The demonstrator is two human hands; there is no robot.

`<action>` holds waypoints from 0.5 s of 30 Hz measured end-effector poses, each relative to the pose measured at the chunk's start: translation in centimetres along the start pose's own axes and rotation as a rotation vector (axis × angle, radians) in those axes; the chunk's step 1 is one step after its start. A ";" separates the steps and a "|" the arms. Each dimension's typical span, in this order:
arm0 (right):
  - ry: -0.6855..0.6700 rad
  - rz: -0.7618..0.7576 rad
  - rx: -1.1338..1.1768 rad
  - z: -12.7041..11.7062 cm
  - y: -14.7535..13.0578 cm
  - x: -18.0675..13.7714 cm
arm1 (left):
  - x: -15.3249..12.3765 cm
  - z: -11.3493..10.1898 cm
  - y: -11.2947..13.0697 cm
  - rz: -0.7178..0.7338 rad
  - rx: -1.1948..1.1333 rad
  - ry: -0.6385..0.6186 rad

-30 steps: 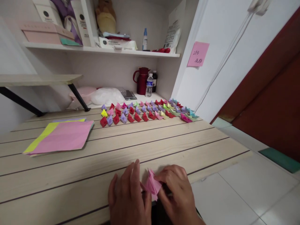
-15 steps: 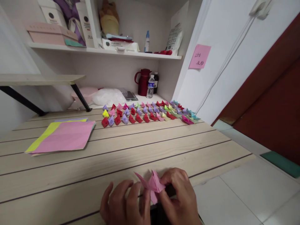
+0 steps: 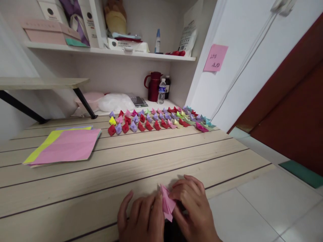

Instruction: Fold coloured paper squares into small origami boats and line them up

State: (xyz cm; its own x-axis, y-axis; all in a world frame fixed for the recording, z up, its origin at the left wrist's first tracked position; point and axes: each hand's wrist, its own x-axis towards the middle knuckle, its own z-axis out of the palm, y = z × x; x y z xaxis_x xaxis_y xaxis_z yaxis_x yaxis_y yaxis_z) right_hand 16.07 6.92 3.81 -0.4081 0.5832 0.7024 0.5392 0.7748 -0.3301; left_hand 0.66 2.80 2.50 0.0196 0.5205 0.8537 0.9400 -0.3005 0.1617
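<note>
Both hands, the left hand (image 3: pixel 142 218) and right hand (image 3: pixel 193 208), pinch a folded pink paper (image 3: pixel 167 203) between their fingers. They work at the tabletop (image 3: pixel 141 161) edge. Small paper boats (image 3: pixel 158 120) sit farther back.

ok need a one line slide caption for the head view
Both hands, left hand and right hand, pinch a pink folded paper before rows of paper boats.

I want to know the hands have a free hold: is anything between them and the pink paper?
Nothing visible. The left hand and right hand both touch the folded pink paper directly, at the near edge of the wooden table.
</note>
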 end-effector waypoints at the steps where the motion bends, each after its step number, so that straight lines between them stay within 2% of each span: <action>1: 0.004 0.004 0.001 0.0 0.0 0.0 | 0.0 0.0 0.0 0.011 0.004 -0.012; 7: -0.025 0.051 -0.035 -0.1 0.1 0.0 | 0.1 -0.2 0.0 0.018 0.000 -0.054; 11: -0.053 0.073 -0.012 -0.1 0.1 0.3 | -0.1 0.1 0.0 -0.023 -0.027 -0.033; 15: -0.015 0.074 0.080 -0.1 -0.2 0.5 | -0.4 0.3 0.5 -0.009 -0.078 -0.002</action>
State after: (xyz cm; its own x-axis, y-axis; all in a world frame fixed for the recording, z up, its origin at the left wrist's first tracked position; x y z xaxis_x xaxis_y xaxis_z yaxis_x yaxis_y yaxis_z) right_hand 15.86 7.03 4.29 -0.3809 0.6429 0.6645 0.5081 0.7460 -0.4305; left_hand 1.27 2.70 2.12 0.0115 0.5250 0.8510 0.9109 -0.3566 0.2077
